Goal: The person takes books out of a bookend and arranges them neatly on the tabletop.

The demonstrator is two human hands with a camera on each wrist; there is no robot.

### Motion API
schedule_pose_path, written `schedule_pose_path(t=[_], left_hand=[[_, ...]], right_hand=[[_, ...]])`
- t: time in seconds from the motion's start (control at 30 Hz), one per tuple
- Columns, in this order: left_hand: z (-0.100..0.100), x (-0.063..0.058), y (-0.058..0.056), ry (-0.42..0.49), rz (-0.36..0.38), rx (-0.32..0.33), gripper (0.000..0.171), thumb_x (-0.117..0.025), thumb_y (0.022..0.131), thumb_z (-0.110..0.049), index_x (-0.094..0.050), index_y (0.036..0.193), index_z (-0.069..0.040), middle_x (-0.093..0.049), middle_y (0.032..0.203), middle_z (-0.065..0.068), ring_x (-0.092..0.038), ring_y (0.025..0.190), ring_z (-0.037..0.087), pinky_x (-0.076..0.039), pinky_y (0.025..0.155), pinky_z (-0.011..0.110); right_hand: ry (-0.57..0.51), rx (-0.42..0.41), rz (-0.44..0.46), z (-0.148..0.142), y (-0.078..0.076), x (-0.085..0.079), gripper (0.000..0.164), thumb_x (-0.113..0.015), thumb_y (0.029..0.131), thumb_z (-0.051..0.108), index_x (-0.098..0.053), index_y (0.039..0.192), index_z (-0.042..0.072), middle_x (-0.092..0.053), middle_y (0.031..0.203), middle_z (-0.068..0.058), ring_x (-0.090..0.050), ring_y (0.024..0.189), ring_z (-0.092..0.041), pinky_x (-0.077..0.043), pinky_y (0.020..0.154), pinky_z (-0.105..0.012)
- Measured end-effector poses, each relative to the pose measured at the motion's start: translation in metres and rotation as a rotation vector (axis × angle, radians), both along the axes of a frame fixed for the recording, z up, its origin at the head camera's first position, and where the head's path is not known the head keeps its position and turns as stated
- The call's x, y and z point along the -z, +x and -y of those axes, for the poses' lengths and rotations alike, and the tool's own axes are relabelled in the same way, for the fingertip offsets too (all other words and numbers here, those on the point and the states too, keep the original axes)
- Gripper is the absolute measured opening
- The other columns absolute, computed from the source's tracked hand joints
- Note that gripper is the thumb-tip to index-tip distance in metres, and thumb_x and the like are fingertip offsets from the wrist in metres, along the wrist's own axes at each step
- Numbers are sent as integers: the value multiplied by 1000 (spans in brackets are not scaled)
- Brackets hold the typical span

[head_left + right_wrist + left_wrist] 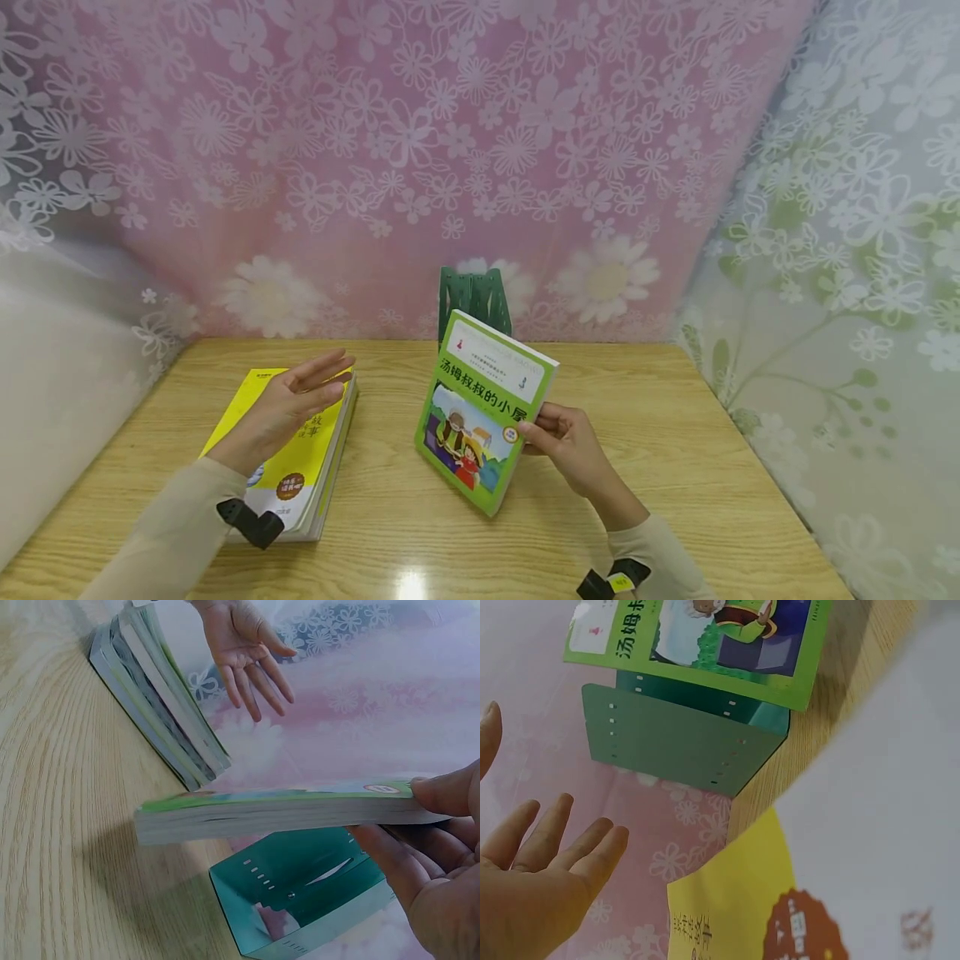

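My right hand [566, 442] grips a green-covered book [480, 417] by its right edge, thumb on the front cover and fingers behind. The book is tilted and raised in front of a green metal bookend [474, 300]. In the right wrist view the book's page edge [277, 816] shows, with the bookend [300, 892] beyond it. My left hand [281, 408] hovers over a stack of books with a yellow cover [300, 450] on top, its fingers extended and holding nothing. The left wrist view shows that hand [547, 877] with fingers spread apart.
The wooden table [637, 392] carries the stack on the left and the bookend at the back middle. A pink floral curtain [450, 150] hangs behind the table, and a pale floral sheet [847, 292] lines the right side. Each wrist wears a black strap [251, 523].
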State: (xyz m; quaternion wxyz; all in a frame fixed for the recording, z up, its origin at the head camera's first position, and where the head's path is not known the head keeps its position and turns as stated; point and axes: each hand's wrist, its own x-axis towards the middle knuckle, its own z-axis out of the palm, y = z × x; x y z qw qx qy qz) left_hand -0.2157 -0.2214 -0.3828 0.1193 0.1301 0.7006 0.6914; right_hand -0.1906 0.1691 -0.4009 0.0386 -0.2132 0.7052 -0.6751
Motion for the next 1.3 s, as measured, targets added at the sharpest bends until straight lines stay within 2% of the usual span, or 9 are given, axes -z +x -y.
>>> schedule_pose_path(t=[0.33, 0.57, 0.7, 0.83, 0.97, 1.13, 1.3], left_hand=[[-18, 1, -6, -23, 9, 34, 66, -59, 97, -21, -25, 153, -20, -29, 156, 8, -30, 141, 27, -39, 106, 26], [-33, 7, -7, 11, 28, 50, 66, -60, 96, -18, -27, 153, -16, -30, 155, 11, -28, 142, 31, -28, 113, 45], [-40, 11, -6, 37, 35, 82, 66, -59, 96, -16, -26, 153, -14, -29, 155, 13, -26, 142, 34, -35, 110, 41], [-47, 14, -5, 28, 59, 80, 68, -62, 94, -17, -28, 152, -15, -31, 155, 11, -30, 141, 32, -38, 108, 41], [-55, 15, -3, -16, 79, 64, 69, -66, 92, -20, -31, 151, -16, -43, 147, 11, -48, 129, 28, -34, 109, 51], [-61, 18, -3, -28, 90, 110, 62, -68, 91, -20, -41, 146, -11, -62, 125, 5, -62, 107, 21, -44, 100, 42], [-64, 21, -2, -14, 92, 179, 46, -68, 91, -20, -54, 134, -12, -69, 112, 1, -64, 103, 20, -48, 94, 37]], right_hand=[[-27, -99, -26, 0, 2, -7, 37, -57, 94, 2, -52, 125, -16, -59, 114, -37, -70, 94, -22, -58, 73, -45], [-49, -163, -34, 5, 5, -12, 36, -56, 95, 2, -51, 125, -18, -58, 114, -39, -70, 95, -23, -58, 74, -43], [-47, -192, -34, 11, 6, -14, 35, -56, 95, 1, -52, 124, -18, -58, 113, -40, -70, 94, -23, -58, 73, -43], [-46, -221, -28, 15, 7, -15, 36, -56, 95, 2, -52, 124, -18, -58, 112, -40, -70, 94, -23, -58, 73, -43], [-62, -252, -18, 19, 7, -17, 37, -56, 95, 2, -50, 125, -19, -56, 113, -42, -69, 95, -23, -58, 74, -43], [-68, -281, -1, 21, 5, -18, 38, -55, 96, 2, -49, 126, -19, -55, 115, -42, -69, 96, -23, -58, 75, -44], [-67, -304, 9, 23, 2, -18, 39, -55, 96, 5, -49, 128, -18, -55, 117, -41, -69, 97, -24, -58, 74, -42]])
